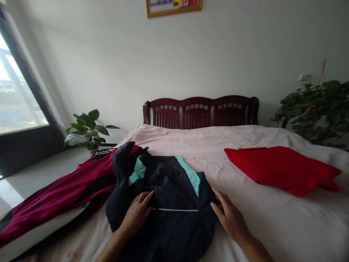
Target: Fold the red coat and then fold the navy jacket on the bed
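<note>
A red garment [280,170] is lying on the pale pink bedspread [174,140], a crimson-and-black jacket [57,196] is hanging over the bed's edge, and leafy plants [87,130] [313,109] are standing either side of the dark wooden headboard [200,112].

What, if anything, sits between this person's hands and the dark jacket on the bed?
Nothing visible does. The left hand rests directly on the dark jacket, and the right hand meets its edge at the fingertips. The red cloth lies well off to one side.
</note>
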A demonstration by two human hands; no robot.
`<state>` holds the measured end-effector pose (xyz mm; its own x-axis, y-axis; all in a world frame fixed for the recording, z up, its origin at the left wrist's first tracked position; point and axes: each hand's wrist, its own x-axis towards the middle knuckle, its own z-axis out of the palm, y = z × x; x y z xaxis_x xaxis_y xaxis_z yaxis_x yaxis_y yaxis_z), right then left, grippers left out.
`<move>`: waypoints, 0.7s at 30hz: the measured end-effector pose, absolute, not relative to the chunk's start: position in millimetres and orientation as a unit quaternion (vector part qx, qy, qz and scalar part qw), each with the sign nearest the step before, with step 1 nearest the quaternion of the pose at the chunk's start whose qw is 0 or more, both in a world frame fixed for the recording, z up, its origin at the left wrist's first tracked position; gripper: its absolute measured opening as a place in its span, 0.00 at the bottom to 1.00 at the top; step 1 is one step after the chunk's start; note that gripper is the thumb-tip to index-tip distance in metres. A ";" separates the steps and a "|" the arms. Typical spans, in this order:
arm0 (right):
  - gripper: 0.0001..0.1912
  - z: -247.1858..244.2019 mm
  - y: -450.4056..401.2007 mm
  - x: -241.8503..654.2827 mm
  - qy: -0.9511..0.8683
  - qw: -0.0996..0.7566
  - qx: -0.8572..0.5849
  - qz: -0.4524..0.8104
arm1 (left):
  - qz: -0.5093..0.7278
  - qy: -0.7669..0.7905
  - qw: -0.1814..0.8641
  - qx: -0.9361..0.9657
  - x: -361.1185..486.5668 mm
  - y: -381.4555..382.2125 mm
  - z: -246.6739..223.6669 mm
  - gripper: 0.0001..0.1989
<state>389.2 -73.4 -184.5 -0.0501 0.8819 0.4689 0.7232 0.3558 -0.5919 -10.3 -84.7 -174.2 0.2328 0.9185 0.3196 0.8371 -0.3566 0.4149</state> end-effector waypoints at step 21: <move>0.31 -153.2 -28.8 413.3 -0.510 0.610 -0.562 0.227 | 0.424 0.642 0.282 0.573 -31.3 -93.5 -175.9 0.42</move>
